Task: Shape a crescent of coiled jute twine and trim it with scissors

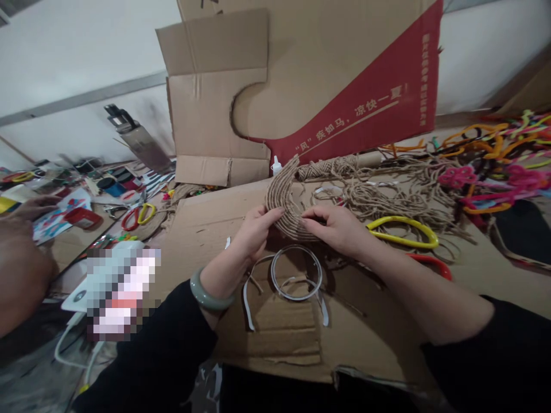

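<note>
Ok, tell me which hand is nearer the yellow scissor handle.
Right. The right hand rests on the jute-wrapped crescent, just left of the yellow scissor handle; the left hand grips the crescent's far side.

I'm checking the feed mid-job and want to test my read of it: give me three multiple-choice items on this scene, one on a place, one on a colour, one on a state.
1. Where does the clear ring lie?
A. On the cardboard sheet, just nearer the camera than the hands
B. On top of the red-printed box
C. Among the scissors at the left

2. What colour is the bangle on the left wrist?
A. Red
B. Pale green
C. Black

3. What is the state of the twine-wrapped curved piece?
A. Lying untouched
B. Held by both hands
C. Held by the right hand only

Answers:
1. A, it sits on the sheet just below both hands.
2. B, a pale green band circles the wrist.
3. B, the left hand and the right hand both pinch its lower edge.
</note>
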`<act>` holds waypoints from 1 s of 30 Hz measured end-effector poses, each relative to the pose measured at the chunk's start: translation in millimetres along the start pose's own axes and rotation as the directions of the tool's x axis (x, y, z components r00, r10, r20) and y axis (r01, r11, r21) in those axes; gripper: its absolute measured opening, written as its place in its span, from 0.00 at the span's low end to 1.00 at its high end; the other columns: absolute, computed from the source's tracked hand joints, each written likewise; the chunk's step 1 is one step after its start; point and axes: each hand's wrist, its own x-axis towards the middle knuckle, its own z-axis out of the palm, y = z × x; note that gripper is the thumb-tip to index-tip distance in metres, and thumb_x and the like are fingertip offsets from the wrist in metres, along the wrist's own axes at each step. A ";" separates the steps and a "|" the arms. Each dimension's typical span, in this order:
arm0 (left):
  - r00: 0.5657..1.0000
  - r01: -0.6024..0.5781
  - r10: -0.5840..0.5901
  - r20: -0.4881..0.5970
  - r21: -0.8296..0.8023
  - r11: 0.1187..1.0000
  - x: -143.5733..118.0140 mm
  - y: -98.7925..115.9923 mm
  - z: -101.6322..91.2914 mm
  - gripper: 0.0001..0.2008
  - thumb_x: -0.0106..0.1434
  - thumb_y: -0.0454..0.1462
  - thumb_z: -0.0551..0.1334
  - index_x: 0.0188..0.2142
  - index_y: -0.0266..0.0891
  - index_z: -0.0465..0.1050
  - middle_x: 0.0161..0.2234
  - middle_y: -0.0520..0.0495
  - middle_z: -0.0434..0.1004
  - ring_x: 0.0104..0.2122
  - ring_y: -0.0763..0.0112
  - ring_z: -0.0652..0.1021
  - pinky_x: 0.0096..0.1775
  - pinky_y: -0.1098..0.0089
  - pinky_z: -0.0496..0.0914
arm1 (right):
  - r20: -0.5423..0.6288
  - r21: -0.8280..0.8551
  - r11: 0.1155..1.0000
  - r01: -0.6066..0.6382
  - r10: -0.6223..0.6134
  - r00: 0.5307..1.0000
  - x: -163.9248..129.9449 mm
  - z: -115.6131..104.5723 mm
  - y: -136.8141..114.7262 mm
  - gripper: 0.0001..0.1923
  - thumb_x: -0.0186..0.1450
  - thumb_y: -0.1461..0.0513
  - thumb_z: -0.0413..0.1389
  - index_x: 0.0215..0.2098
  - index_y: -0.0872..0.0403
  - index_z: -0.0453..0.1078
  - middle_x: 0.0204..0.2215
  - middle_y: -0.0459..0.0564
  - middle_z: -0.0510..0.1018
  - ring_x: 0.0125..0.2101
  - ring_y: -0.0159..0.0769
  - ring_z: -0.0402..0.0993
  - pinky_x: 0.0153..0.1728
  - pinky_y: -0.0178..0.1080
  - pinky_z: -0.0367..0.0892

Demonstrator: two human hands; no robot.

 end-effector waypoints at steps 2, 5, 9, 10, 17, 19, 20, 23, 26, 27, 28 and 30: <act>1.000 0.000 0.000 0.002 0.020 1.000 -0.4 0.6 0.2 0.10 0.50 0.38 0.67 0.30 0.33 0.74 0.26 0.46 0.78 0.24 0.73 0.75 0.28 0.72 0.70 | -0.103 -0.086 0.994 0.067 -0.076 0.992 -0.7 1.4 2.0 0.10 0.63 0.60 0.53 0.38 0.53 0.75 0.34 0.49 0.81 0.34 0.37 0.75 0.37 0.39 0.67; 0.999 0.017 -0.018 0.038 0.029 0.999 -3.4 1.7 3.7 0.10 0.50 0.39 0.68 0.30 0.34 0.75 0.26 0.47 0.78 0.24 0.74 0.75 0.30 0.71 0.71 | -0.244 -0.232 0.939 0.252 -0.308 0.920 -2.8 5.0 3.3 0.11 0.64 0.63 0.51 0.41 0.54 0.74 0.41 0.53 0.79 0.41 0.39 0.74 0.44 0.42 0.69; 0.992 0.031 -0.035 0.120 0.041 0.999 -8.1 0.0 7.6 0.13 0.49 0.41 0.70 0.28 0.34 0.74 0.25 0.48 0.77 0.24 0.75 0.74 0.31 0.71 0.70 | -0.267 -0.367 0.863 0.347 -0.455 0.849 -6.1 8.7 1.9 0.11 0.66 0.64 0.51 0.38 0.52 0.76 0.43 0.55 0.78 0.45 0.41 0.73 0.47 0.45 0.69; 0.992 0.029 -0.035 0.124 0.050 0.998 -8.8 -1.1 7.7 0.13 0.49 0.42 0.70 0.29 0.34 0.74 0.25 0.48 0.77 0.24 0.75 0.74 0.31 0.72 0.69 | -0.264 -0.394 0.851 0.347 -0.467 0.844 -6.7 8.8 1.2 0.11 0.66 0.64 0.51 0.38 0.52 0.76 0.43 0.55 0.78 0.45 0.42 0.73 0.48 0.46 0.69; 0.994 -0.021 0.007 0.113 0.115 0.993 -7.7 -9.1 4.0 0.15 0.50 0.43 0.69 0.31 0.33 0.73 0.26 0.49 0.73 0.26 0.75 0.72 0.31 0.72 0.67 | -0.194 -0.579 0.716 0.389 -0.585 0.787 -7.2 6.8 -4.8 0.09 0.65 0.66 0.51 0.32 0.54 0.74 0.40 0.54 0.78 0.49 0.43 0.70 0.52 0.45 0.67; 0.995 -0.038 0.025 0.101 0.123 0.992 -7.6 -10.5 4.2 0.14 0.51 0.42 0.68 0.31 0.33 0.72 0.26 0.49 0.73 0.25 0.76 0.71 0.31 0.72 0.66 | -0.188 -0.584 0.710 0.394 -0.590 0.785 -6.8 7.5 -5.8 0.09 0.64 0.66 0.51 0.31 0.54 0.74 0.40 0.54 0.78 0.50 0.43 0.70 0.52 0.45 0.67; 0.995 -0.043 0.031 0.098 0.125 0.991 -7.7 -10.9 4.6 0.14 0.51 0.42 0.68 0.30 0.33 0.72 0.25 0.49 0.73 0.25 0.77 0.70 0.31 0.72 0.66 | -0.192 -0.574 0.717 0.395 -0.588 0.786 -6.6 8.1 -6.1 0.09 0.64 0.67 0.51 0.31 0.54 0.73 0.40 0.54 0.78 0.50 0.42 0.70 0.53 0.45 0.67; 0.996 -0.031 0.024 0.089 0.084 0.996 -8.0 -9.7 5.8 0.12 0.51 0.41 0.68 0.27 0.34 0.71 0.24 0.50 0.73 0.24 0.77 0.70 0.30 0.72 0.66 | -0.215 -0.533 0.743 0.405 -0.582 0.784 -6.3 9.4 -6.4 0.09 0.62 0.68 0.51 0.29 0.53 0.72 0.40 0.54 0.78 0.50 0.42 0.69 0.53 0.46 0.67; 0.999 -0.013 0.012 0.043 0.018 1.000 -6.8 -4.7 4.9 0.10 0.52 0.40 0.67 0.29 0.35 0.73 0.26 0.49 0.75 0.24 0.76 0.73 0.30 0.72 0.68 | -0.236 -0.496 0.760 0.421 -0.584 0.777 -6.5 8.6 -6.3 0.09 0.61 0.69 0.51 0.28 0.53 0.71 0.41 0.54 0.78 0.50 0.43 0.70 0.52 0.47 0.67; 1.000 -0.013 0.013 0.014 0.007 1.000 -5.8 -2.6 3.9 0.10 0.53 0.40 0.66 0.31 0.35 0.73 0.27 0.49 0.76 0.25 0.75 0.74 0.30 0.72 0.68 | -0.246 -0.482 0.768 0.423 -0.581 0.775 -6.6 7.8 -6.3 0.09 0.61 0.69 0.51 0.28 0.52 0.70 0.41 0.54 0.78 0.50 0.43 0.70 0.52 0.48 0.67; 1.000 -0.016 0.016 -0.015 0.001 1.000 -4.6 -0.5 2.5 0.09 0.54 0.39 0.65 0.32 0.35 0.73 0.28 0.48 0.77 0.26 0.75 0.74 0.30 0.72 0.69 | -0.259 -0.468 0.778 0.420 -0.575 0.776 -6.6 6.7 -6.1 0.09 0.61 0.69 0.51 0.27 0.52 0.70 0.41 0.55 0.78 0.49 0.43 0.71 0.51 0.48 0.67; 0.998 -0.030 0.029 -0.062 -0.018 0.999 -1.5 3.0 -0.7 0.08 0.55 0.38 0.64 0.33 0.36 0.74 0.30 0.48 0.79 0.26 0.74 0.75 0.29 0.73 0.69 | -0.288 -0.445 0.794 0.414 -0.564 0.774 -6.6 4.3 -5.3 0.08 0.61 0.69 0.51 0.27 0.52 0.68 0.41 0.54 0.77 0.47 0.42 0.72 0.51 0.47 0.68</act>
